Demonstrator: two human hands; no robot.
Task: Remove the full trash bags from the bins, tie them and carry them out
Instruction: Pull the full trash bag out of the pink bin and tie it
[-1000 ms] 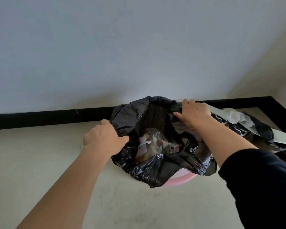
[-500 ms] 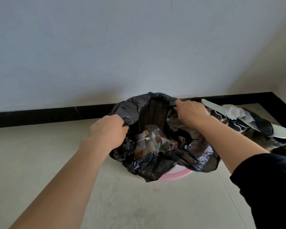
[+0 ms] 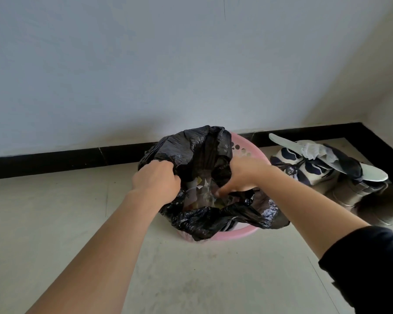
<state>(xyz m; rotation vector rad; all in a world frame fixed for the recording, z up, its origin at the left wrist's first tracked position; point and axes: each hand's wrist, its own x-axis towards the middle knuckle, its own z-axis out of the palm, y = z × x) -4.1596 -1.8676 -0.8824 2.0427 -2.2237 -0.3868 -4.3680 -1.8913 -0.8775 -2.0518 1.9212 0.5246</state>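
Observation:
A black trash bag point(image 3: 197, 150) sits in a pink perforated bin point(image 3: 243, 150) on the floor by the wall. The bag's mouth is open and paper scraps point(image 3: 200, 191) show inside. My left hand point(image 3: 157, 180) grips the bag's left edge in a fist. My right hand point(image 3: 243, 175) has its fingers curled round the bag's right edge, pulled in over the opening. The bin's far right rim is bare of plastic.
A pair of shoes point(image 3: 313, 166) with pale insoles point(image 3: 372, 173) sticking out lies right of the bin, in the corner. A black baseboard point(image 3: 55, 159) runs along the white wall. Pale floor stretches to the left and in front.
Both hands drew the bag's edges inward toward each other. The right edge came off the bin, baring its pink rim. The mouth is narrower.

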